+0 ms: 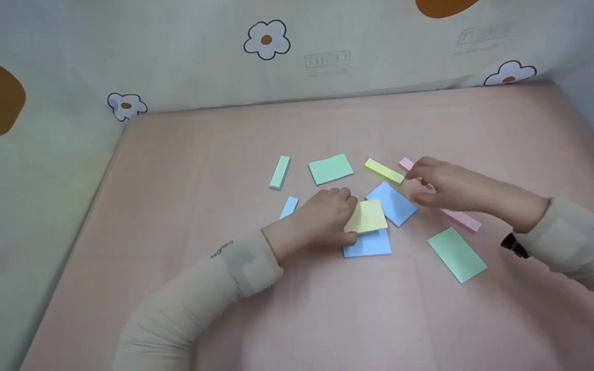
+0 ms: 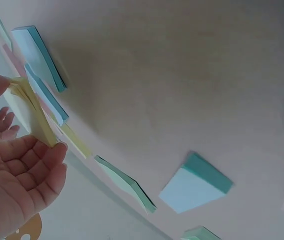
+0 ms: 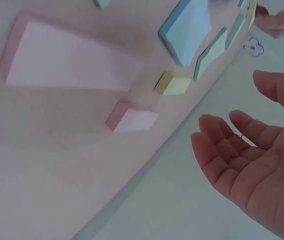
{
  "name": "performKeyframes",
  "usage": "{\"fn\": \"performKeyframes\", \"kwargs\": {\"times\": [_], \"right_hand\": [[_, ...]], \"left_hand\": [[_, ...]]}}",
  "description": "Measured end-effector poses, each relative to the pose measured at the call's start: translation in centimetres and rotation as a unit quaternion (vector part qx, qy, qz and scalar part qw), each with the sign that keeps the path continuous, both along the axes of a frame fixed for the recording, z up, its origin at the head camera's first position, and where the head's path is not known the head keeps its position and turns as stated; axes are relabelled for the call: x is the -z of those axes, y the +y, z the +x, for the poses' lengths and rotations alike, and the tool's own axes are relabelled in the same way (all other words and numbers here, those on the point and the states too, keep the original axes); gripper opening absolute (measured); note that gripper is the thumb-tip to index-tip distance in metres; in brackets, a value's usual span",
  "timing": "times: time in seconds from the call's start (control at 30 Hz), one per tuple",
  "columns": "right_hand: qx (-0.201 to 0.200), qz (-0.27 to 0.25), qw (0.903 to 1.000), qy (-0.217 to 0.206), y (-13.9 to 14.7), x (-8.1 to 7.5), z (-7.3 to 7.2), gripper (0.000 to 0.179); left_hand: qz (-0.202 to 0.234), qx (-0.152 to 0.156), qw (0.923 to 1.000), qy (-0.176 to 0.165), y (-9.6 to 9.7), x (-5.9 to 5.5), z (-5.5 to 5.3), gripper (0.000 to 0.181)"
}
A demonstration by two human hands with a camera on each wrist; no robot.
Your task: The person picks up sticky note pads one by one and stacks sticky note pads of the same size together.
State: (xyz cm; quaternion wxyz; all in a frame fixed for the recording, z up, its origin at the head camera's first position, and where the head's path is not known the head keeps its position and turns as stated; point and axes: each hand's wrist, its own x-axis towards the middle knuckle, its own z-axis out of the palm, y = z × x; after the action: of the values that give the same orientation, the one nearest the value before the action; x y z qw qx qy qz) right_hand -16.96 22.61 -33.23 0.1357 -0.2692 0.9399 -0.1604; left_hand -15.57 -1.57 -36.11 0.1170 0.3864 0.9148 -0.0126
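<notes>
My left hand (image 1: pixel 323 216) pinches a pad of yellow sticky notes (image 1: pixel 367 216) between thumb and fingers, lifted off the table; its layered edge shows in the left wrist view. Partly under that pad in the head view lies a blue sticky-note pad (image 1: pixel 369 246). Another blue pad (image 1: pixel 394 206) is just right of it. Above the pink pads, my right hand (image 1: pixel 446 183) hangs with loosely curled fingers and holds nothing, as the right wrist view also shows. A pink strip pad (image 1: pixel 466 221) is partly covered by this hand, and a smaller pink piece (image 3: pixel 134 119) lies near it.
A green pad (image 1: pixel 457 255) lies at the near right. Farther back are a yellow strip pad (image 1: pixel 383 171), another green pad (image 1: pixel 331 169) and a green strip (image 1: pixel 279 172). A blue strip (image 1: pixel 289 206) sits beside my left wrist. Patterned cloth (image 1: pixel 199 56) hangs behind the pink table (image 1: pixel 199 154).
</notes>
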Motion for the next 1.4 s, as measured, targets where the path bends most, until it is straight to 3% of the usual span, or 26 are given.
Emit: {"fn": "performKeyframes", "kwargs": {"times": [0.2, 0.4, 0.6, 0.83, 1.0, 1.2, 1.4], "right_hand": [[-0.101, 0.004, 0.9949, 0.008, -2.4, 1.5, 2.2, 0.044], [-0.155, -0.008, 0.9874, 0.03, -3.3, 2.9, 2.9, 0.042], [-0.151, 0.017, 0.9875, 0.041, -3.7, 3.8, 3.4, 0.047], [-0.159, 0.019, 0.9838, 0.081, -4.1, 4.4, 3.7, 0.04], [-0.149, 0.032, 0.9864, 0.062, -4.3, 4.3, 3.7, 0.041], [-0.143, 0.045, 0.9878, 0.042, -4.5, 4.3, 3.7, 0.044], [-0.15, 0.037, 0.9863, 0.056, -4.6, 4.5, 3.7, 0.04]], "left_hand": [[-0.002, -0.004, 0.9995, -0.031, 0.3, 0.0, 0.3, 0.051], [-0.013, 0.039, 0.9987, -0.029, 1.0, 0.5, 1.2, 0.05], [-0.032, 0.055, 0.9979, -0.014, 1.2, 0.9, 1.6, 0.051], [-0.037, 0.036, 0.9979, -0.038, 1.0, 1.2, 1.6, 0.061], [-0.037, 0.012, 0.9965, -0.074, 0.9, 1.3, 1.7, 0.07], [-0.04, 0.016, 0.9961, -0.077, 0.7, 1.5, 1.8, 0.066], [-0.06, 0.007, 0.9955, -0.073, 0.8, 1.5, 1.8, 0.062]]}}
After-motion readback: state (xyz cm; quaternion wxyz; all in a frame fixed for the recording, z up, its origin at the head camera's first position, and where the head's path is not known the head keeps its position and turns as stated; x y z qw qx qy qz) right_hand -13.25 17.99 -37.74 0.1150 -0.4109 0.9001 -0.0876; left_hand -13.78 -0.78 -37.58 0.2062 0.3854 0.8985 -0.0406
